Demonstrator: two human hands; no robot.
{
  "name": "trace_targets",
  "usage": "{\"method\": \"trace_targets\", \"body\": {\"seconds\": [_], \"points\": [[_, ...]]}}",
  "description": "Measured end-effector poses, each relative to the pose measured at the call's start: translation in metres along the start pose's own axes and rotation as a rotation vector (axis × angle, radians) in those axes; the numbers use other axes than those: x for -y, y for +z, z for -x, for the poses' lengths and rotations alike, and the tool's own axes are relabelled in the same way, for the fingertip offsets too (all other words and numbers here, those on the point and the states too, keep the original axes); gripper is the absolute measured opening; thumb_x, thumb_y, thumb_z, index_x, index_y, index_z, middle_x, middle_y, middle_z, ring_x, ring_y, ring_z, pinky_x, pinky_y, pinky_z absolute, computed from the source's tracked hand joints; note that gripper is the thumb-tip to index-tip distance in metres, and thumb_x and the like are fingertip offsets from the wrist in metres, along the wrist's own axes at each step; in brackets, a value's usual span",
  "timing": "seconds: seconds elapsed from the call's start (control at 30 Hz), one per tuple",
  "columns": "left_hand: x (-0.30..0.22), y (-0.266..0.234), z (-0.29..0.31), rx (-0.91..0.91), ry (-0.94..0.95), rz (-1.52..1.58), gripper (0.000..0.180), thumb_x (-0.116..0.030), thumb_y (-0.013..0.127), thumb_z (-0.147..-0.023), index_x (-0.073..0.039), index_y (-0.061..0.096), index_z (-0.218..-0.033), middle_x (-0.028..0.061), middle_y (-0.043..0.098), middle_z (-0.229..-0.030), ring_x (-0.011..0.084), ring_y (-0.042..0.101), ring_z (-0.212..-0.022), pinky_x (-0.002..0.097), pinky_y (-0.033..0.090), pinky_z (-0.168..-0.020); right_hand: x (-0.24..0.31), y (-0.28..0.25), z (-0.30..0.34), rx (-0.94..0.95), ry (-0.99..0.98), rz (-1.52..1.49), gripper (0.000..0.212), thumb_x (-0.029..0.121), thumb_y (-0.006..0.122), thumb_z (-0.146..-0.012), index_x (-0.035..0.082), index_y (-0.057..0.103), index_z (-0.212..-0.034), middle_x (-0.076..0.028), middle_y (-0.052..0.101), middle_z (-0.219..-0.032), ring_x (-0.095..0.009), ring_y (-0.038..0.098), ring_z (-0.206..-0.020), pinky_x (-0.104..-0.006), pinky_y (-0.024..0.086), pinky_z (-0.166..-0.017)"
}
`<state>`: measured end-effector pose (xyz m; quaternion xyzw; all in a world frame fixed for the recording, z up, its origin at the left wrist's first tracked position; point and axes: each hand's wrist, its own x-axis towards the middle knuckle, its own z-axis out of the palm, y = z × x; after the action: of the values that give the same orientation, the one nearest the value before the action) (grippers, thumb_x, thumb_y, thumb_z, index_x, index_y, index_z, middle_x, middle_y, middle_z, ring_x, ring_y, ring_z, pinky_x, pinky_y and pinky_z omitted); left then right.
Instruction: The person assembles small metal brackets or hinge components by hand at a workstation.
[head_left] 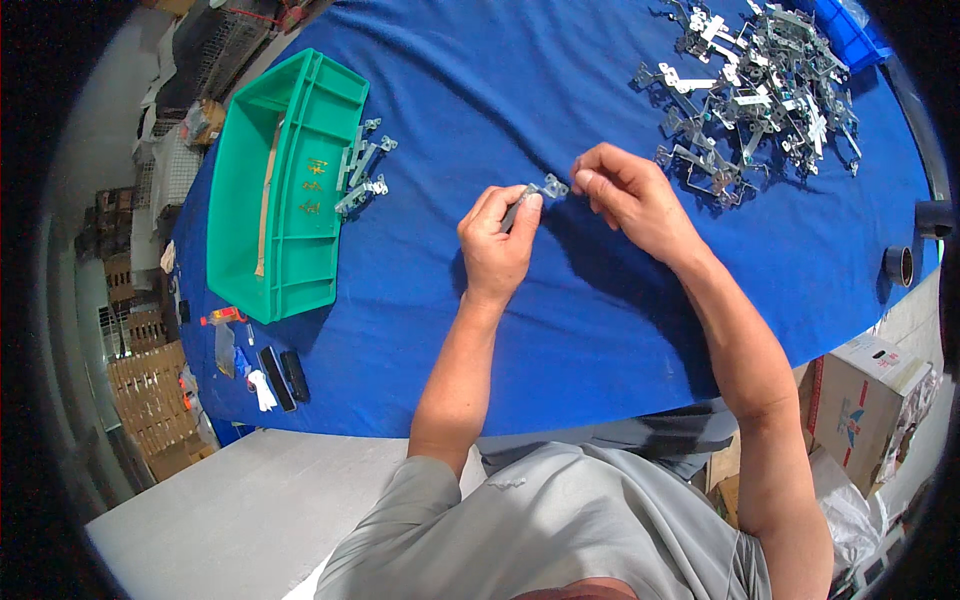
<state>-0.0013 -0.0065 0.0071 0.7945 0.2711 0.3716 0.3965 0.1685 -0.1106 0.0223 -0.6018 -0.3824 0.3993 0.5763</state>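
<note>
My left hand (497, 243) grips a small grey metal bracket (536, 193) above the blue cloth (560, 300), thumb and fingers pinched on its lower end. My right hand (625, 193) pinches the bracket's right end with thumb and forefinger, so both hands hold the same part. A large heap of similar metal brackets (760, 85) lies to the upper right, beyond my right hand. A few finished-looking brackets (360, 165) lie beside the green bin.
An empty green plastic bin (285, 180) stands at the left of the cloth. Small tools and black bars (275, 375) lie near the cloth's lower left edge. A blue bin (850, 30) sits at the far upper right, a tape roll (900, 265) at the right edge, a cardboard box (865, 400) below.
</note>
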Motion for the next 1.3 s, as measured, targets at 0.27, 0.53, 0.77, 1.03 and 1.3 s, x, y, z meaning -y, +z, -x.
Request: {"method": "trace_targets", "body": {"seconds": [0.27, 0.53, 0.77, 1.03, 1.3], "points": [[0.006, -0.001, 0.002, -0.057, -0.046, 0.08, 0.007, -0.005, 0.069, -0.091, 0.002, 0.068, -0.092, 0.0031, 0.061, -0.076, 0.0078, 0.053, -0.065, 0.0255, 0.043, -0.057, 0.003, 0.004, 0.002, 0.175, 0.077, 0.133, 0.021, 0.014, 0.06, -0.095, -0.003, 0.068, -0.105, -0.007, 0.069, -0.079, -0.011, 0.063, -0.066, -0.0292, 0.052, -0.062], [0.0, 0.0, -0.001, 0.004, -0.006, 0.02, 0.01, -0.007, 0.071, -0.091, 0.002, 0.071, -0.095, 0.0021, 0.063, -0.079, 0.0069, 0.054, -0.069, 0.0241, 0.043, -0.06, -0.009, 0.009, 0.001, 0.051, -0.007, 0.013, 0.016, 0.013, 0.063, -0.096, 0.0, 0.065, -0.105, -0.005, 0.065, -0.077, -0.01, 0.061, -0.065, -0.0266, 0.052, -0.058], [-0.005, -0.002, -0.002, 0.052, 0.032, -0.002, 0.009, -0.006, 0.072, -0.088, 0.002, 0.071, -0.092, 0.0076, 0.063, -0.074, 0.014, 0.06, -0.063, 0.0287, 0.046, -0.057, -0.01, 0.003, -0.001, 0.027, -0.288, 0.349, 0.015, 0.015, 0.063, -0.097, 0.001, 0.063, -0.103, -0.006, 0.064, -0.089, -0.012, 0.06, -0.08, -0.0302, 0.051, -0.068], [0.002, -0.001, 0.0, -0.075, -0.048, 0.118, 0.008, -0.005, 0.071, -0.089, 0.002, 0.07, -0.093, 0.0051, 0.062, -0.075, 0.0091, 0.056, -0.064, 0.026, 0.044, -0.056, 0.001, 0.001, 0.001, 0.143, 0.093, 0.063, 0.02, 0.015, 0.06, -0.097, -0.003, 0.066, -0.1, -0.004, 0.067, -0.075, -0.009, 0.057, -0.062, -0.0281, 0.049, -0.059], [0.002, -0.003, 0.001, -0.015, -0.068, 0.063, 0.009, -0.006, 0.07, -0.092, 0.003, 0.071, -0.095, 0.0001, 0.064, -0.082, 0.0053, 0.054, -0.071, 0.0227, 0.043, -0.062, 0.0, 0.004, 0.002, 0.156, 0.075, 0.134, 0.018, 0.015, 0.062, -0.096, -0.002, 0.067, -0.102, -0.005, 0.066, -0.074, -0.01, 0.06, -0.063, -0.0294, 0.051, -0.058]]}}
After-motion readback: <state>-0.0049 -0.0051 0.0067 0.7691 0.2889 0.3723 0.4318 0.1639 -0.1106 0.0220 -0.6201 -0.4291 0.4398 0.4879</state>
